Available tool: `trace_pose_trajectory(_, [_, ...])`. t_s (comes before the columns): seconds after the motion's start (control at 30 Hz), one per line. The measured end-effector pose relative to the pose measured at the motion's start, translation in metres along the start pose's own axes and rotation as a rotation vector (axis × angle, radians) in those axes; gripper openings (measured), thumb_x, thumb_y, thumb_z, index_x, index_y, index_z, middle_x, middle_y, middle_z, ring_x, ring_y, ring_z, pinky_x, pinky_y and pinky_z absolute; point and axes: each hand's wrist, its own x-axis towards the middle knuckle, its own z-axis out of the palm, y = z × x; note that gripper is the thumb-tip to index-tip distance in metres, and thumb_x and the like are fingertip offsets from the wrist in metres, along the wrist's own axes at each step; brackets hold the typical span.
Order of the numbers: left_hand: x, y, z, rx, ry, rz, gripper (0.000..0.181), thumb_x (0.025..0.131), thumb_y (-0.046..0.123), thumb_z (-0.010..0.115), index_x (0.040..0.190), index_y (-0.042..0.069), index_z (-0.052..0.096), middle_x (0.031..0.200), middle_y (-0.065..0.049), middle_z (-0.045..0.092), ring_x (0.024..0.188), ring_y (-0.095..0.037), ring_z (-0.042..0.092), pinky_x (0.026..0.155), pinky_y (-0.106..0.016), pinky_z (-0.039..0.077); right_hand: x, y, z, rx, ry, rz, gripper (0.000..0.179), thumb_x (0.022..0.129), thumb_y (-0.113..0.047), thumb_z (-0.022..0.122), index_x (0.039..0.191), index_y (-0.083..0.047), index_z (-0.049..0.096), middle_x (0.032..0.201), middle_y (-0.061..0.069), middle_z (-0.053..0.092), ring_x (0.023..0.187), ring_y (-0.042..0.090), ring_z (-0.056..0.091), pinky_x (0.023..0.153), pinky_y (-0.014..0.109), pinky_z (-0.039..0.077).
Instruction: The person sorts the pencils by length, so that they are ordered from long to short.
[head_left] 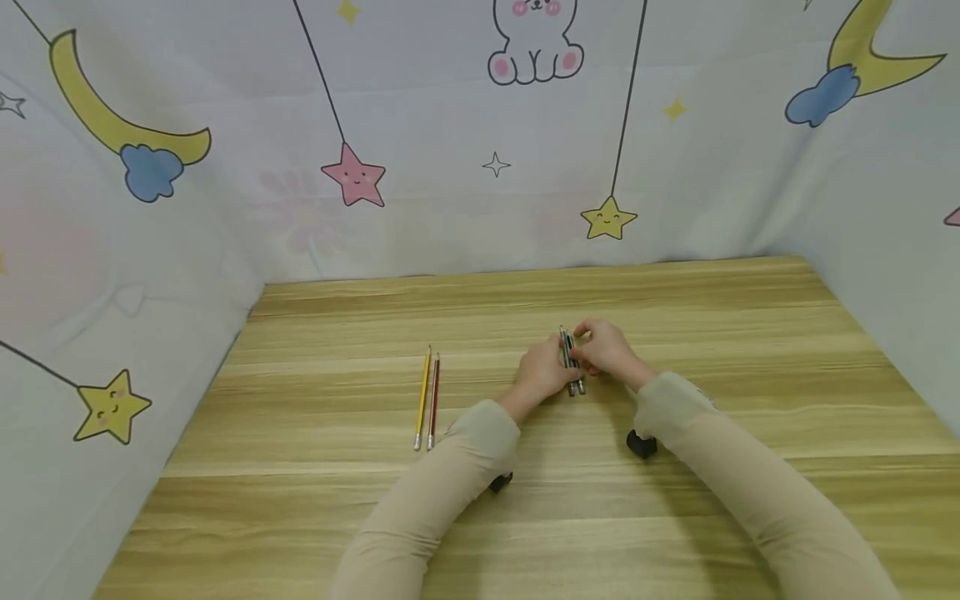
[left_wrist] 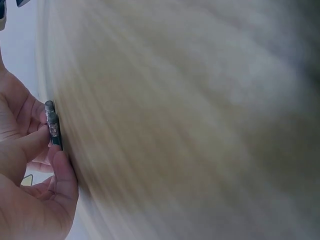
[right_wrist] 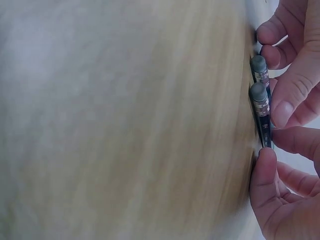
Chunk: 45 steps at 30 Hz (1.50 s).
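Observation:
Two dark green pencils point(head_left: 566, 354) lie side by side close over the table, points away from me and grey erasers towards me. My left hand point(head_left: 543, 368) holds them from the left, its thumb across them near the eraser ends. From the other side my right hand point(head_left: 606, 348) pinches at them further up with thumb and finger. The right wrist view shows the grey eraser point(right_wrist: 258, 91) and metal band of the nearer pencil, with right fingertips point(right_wrist: 265, 162) against its shaft. In the left wrist view, fingers of both hands surround the erasers point(left_wrist: 53, 118).
A yellow pencil point(head_left: 423, 400) and a dark red pencil point(head_left: 434, 402) lie nearly parallel on the wooden table point(head_left: 315, 483), left of my hands. Black blocks point(head_left: 642, 444) sit under my wrists. A printed white cloth point(head_left: 450, 225) encloses the back and sides.

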Motion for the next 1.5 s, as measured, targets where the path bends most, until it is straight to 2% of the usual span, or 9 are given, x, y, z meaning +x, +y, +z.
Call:
trace_pose_trajectory(0.27, [0.002,0.001,0.000,0.064,0.018,-0.007,0.038,0.077,0.026,0.066,0.108,0.008,0.053,0.091,-0.006,0.065,0.070,-0.016,0.054,0.055,-0.025,0.041,-0.001,-0.001,-0.001,-0.033,0.005,-0.003,0.036,0.077,-0.005,0.062,0.109,0.006,0.051,0.060,0.004,0.054,0.044,0.008,0.049,0.043,0.022,0.045])
trace_pose_trajectory(0.47, [0.003,0.005,0.000,0.115,0.025,-0.027,0.027,0.077,0.022,0.065,0.098,0.009,0.054,0.080,-0.003,0.061,0.065,-0.016,0.052,0.051,-0.025,0.039,-0.002,-0.002,-0.001,-0.075,0.008,0.001,0.035,0.078,-0.007,0.062,0.108,0.006,0.052,0.061,0.005,0.054,0.042,0.008,0.048,0.043,0.021,0.044])
trace_pose_trajectory(0.77, [0.004,0.006,0.001,0.125,0.010,-0.035,0.015,0.077,0.019,0.064,0.082,0.010,0.053,0.065,0.002,0.049,0.056,-0.013,0.046,0.045,-0.021,0.034,-0.003,-0.002,0.001,-0.103,0.016,0.037,0.033,0.080,-0.008,0.060,0.110,0.004,0.053,0.077,0.013,0.058,0.046,0.009,0.050,0.046,0.022,0.047])
trace_pose_trajectory(1.07, [0.004,0.008,0.001,0.136,0.013,-0.036,0.021,0.079,0.030,0.062,0.073,0.013,0.052,0.062,0.002,0.051,0.053,-0.012,0.046,0.044,-0.021,0.034,-0.003,-0.001,0.002,-0.085,0.028,0.027,0.031,0.080,-0.006,0.056,0.109,0.006,0.054,0.087,0.018,0.061,0.051,0.011,0.053,0.048,0.022,0.048])
trace_pose_trajectory(1.17, [0.003,0.006,0.001,0.108,0.018,-0.040,0.021,0.078,0.029,0.062,0.070,0.013,0.052,0.061,0.003,0.052,0.052,-0.011,0.047,0.044,-0.020,0.035,-0.002,0.001,0.002,-0.056,0.044,0.040,0.030,0.079,-0.007,0.056,0.107,0.005,0.055,0.083,0.016,0.060,0.051,0.010,0.053,0.047,0.022,0.047])
trace_pose_trajectory(1.37, [0.001,0.000,-0.001,0.056,0.031,-0.046,0.017,0.080,0.024,0.060,0.071,0.011,0.053,0.061,0.002,0.052,0.051,-0.010,0.047,0.043,-0.019,0.035,-0.003,0.006,0.003,0.054,0.083,0.051,0.030,0.078,-0.006,0.055,0.105,0.005,0.055,0.060,0.004,0.054,0.041,0.006,0.046,0.041,0.021,0.043])
trace_pose_trajectory(1.5, [0.001,-0.004,-0.005,0.034,0.025,-0.057,0.014,0.080,0.020,0.061,0.076,0.008,0.056,0.061,0.001,0.052,0.049,-0.010,0.045,0.042,-0.018,0.033,-0.005,0.006,0.004,0.129,0.094,0.061,0.030,0.079,-0.006,0.053,0.106,0.005,0.054,0.056,-0.001,0.051,0.041,0.006,0.045,0.040,0.020,0.042])
